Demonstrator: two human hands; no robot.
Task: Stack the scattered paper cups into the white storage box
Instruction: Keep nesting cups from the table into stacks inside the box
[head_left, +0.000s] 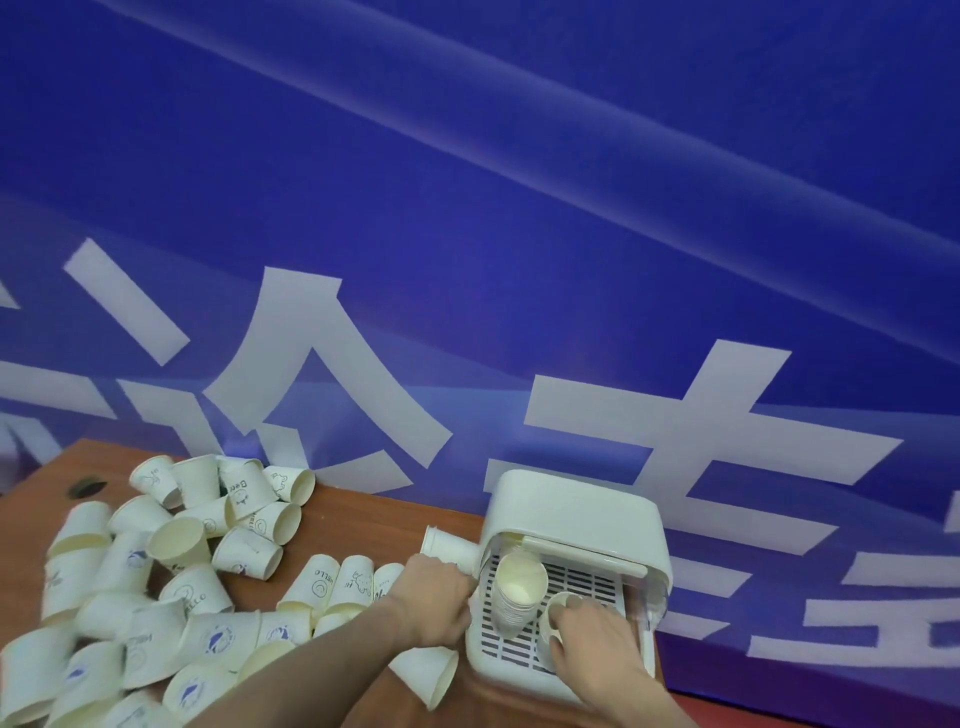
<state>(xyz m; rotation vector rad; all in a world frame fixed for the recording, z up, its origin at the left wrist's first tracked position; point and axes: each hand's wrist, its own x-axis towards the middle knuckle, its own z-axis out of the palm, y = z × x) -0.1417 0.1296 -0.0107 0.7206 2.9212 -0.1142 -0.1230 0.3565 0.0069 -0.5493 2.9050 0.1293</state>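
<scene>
Well to the left of both hands, a heap of loose white printed paper cups (156, 571) lies scattered on the brown wooden table (353, 519), most of them on their sides. The left hand (434, 597) rests at the left edge of the white plastic storage box with a slotted grey tray (571, 587); its fingers curl at the rim, and I cannot tell whether they grip the box or a cup. Just right of it, a nested stack of cream paper cups (517, 592) leans in the tray. Further right, the right hand (587, 639) holds a single white paper cup (558, 613) by its rim, beside the stack. To do this well, steady the box, stand the cup mouth-up, and drop it straight into the stack's top cup.
</scene>
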